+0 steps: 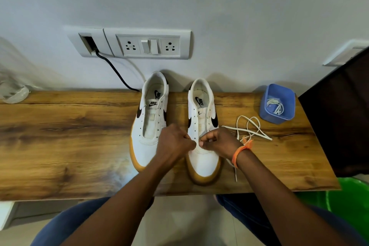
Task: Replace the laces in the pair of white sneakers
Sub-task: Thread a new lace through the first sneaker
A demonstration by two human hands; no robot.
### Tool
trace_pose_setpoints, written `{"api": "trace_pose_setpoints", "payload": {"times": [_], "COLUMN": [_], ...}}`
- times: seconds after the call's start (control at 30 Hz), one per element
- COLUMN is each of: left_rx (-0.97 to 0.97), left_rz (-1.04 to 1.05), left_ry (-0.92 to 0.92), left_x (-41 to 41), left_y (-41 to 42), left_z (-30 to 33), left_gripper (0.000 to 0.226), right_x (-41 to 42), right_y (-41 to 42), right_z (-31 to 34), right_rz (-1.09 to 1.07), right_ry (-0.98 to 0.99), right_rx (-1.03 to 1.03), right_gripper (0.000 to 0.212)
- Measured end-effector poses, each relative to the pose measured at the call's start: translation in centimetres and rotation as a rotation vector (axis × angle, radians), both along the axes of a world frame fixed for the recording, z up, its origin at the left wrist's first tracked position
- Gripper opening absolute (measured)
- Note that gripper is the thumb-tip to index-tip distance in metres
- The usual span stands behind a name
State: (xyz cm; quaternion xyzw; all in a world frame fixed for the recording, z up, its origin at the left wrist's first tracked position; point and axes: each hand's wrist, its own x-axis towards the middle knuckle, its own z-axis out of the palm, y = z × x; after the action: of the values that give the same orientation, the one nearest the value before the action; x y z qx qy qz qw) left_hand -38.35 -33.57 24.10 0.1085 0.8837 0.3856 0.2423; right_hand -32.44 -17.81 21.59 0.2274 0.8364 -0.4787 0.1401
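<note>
While both shoes sit side by side on the wooden table point(60, 136), the hands work on the one on the right. Far to the left, a clear plastic thing point(12, 90) lies at the table's back edge, too blurry to name. On the wall behind is a white switch board point(137, 44), and a black cable point(115, 70) runs from it down to the table.

Next comes the left sneaker point(148, 118). It is white with a tan sole and a dark swoosh, its toe points at the person, and its lace holes have no lace in them.

The left hand point(173, 144) is curled into a fist just beside that shoe, and its fingertips pinch something small and white at the lowest lace holes of the right sneaker point(202, 136). It looks like a lace end, but I cannot tell for sure. The right hand point(219, 142) is curled too and pinches at the same spot, facing the left hand. An orange band point(238, 153) is tied round the right wrist.

Just to the right, a loose white lace point(249, 128) lies in loops on the table and trails under the right wrist. Near the table's far right corner stands a blue tub point(269, 94) with another white lace point(276, 105) coiled inside. A dark screen point(339, 116) stands at the right edge, and something green point(349, 195) shows below it.
</note>
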Motion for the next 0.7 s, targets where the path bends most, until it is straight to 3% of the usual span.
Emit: {"api": "trace_pose_setpoints", "payload": {"times": [0.17,0.27,0.53,0.63,0.7], "left_rx": [-0.059,0.027,0.322,0.358,0.300], "left_rz": [-0.008,0.161,0.643,0.672,0.577], "left_ry": [-0.115,-0.136,0.144,0.154,0.077], "left_x": [-3.9,-6.0,-8.2,-8.3,-7.8], "left_y": [-2.6,-5.2,-8.0,-7.7,-7.3], "left_z": [4.1,5.7,6.3,6.0,5.3], "left_gripper": [0.009,0.006,0.005,0.005,0.007], "right_x": [0.1,0.1,1.0,1.4,1.6], "right_y": [0.5,0.4,-0.3,-0.2,-0.2], "right_z": [0.0,0.0,1.3,2.3,3.0], "right_rz": [0.039,0.046,0.022,0.069,0.130], "right_ry": [0.044,0.058,0.066,0.013,-0.006], "right_rx": [0.050,0.053,0.157,0.244,0.285], "right_gripper": [0.011,0.011,0.011,0.018,0.023]}}
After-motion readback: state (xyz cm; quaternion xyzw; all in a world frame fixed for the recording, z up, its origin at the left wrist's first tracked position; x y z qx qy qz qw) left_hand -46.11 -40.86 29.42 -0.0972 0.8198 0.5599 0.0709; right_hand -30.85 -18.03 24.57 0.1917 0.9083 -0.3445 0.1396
